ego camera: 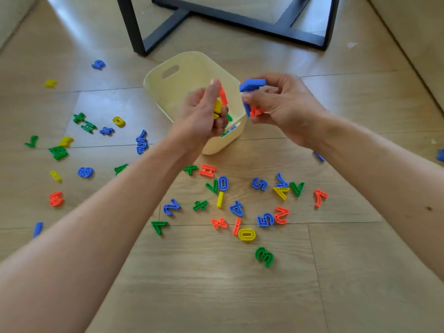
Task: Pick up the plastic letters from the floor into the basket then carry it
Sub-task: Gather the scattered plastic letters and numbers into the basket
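A pale yellow basket [182, 75] with a handle slot stands on the wooden floor. Over its mouth my left hand [201, 114] is shut on a few plastic pieces, an orange one [223, 92] and a yellow one [217, 106] showing. At the basket's right rim my right hand [283, 104] grips a blue piece [252, 84] and an orange one [255, 111]. A few green and blue pieces [228, 132] lie inside the basket. Several coloured letters and numbers lie scattered on the floor, a cluster [240, 207] in front of the basket and more at the left [60, 150].
A black metal table frame [134, 27] stands just behind the basket. Pale furniture edges line the far left and right. A stray blue piece [440, 155] lies at the right edge and another [319, 156] shows beside my right forearm.
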Action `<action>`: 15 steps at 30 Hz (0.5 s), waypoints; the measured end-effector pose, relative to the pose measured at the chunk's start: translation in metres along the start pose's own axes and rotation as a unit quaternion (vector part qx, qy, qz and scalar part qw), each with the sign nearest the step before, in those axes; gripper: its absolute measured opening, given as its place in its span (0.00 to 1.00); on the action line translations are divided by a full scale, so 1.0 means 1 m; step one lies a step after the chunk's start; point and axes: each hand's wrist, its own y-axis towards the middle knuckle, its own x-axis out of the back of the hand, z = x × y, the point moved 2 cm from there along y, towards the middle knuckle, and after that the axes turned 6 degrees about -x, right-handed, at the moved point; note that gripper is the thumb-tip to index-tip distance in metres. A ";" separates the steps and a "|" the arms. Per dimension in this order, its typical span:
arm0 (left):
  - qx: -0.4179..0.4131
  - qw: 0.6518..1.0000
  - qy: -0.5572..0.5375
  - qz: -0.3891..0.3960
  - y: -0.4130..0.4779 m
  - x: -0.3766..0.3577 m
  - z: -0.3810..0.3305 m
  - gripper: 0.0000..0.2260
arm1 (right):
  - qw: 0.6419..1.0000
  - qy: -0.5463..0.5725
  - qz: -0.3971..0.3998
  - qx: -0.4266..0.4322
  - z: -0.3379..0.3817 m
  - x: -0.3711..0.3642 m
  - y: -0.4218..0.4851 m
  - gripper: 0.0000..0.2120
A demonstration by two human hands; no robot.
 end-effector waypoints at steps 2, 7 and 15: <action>0.021 0.999 -0.001 -0.039 0.016 0.011 -0.008 0.10 | 1.000 -0.013 0.001 -0.014 0.009 -0.014 0.021 0.12; 0.090 0.984 0.080 -0.130 0.048 0.034 -0.003 0.07 | 0.997 -0.050 -0.006 -0.055 0.012 -0.043 0.062 0.07; 0.137 0.974 0.100 -0.149 0.056 0.037 -0.008 0.17 | 0.990 -0.069 -0.041 -0.118 0.005 -0.054 0.086 0.09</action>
